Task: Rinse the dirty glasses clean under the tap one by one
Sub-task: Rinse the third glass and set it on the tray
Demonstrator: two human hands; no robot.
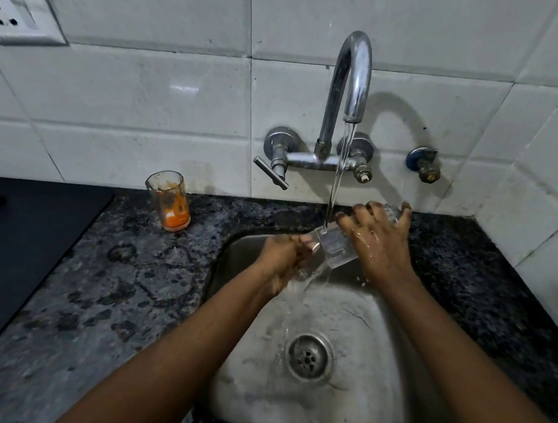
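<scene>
Clear glass [334, 246] tilted over sink [374, 376], under tap [351, 81] stream, water spilling from mouth. Right hand [379, 242] gripping its base end, left hand [285, 256] fingers curled at rim. Dirty glass [168, 201] upright on counter [108, 279], orange residue inside. Socket [19, 13] on wall.

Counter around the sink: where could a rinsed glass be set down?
Bare counter lies left of the sink, in front of the dirty glass; more to the sink's right. Under the tap it is crowded: left hand, right hand and clear glass.
</scene>
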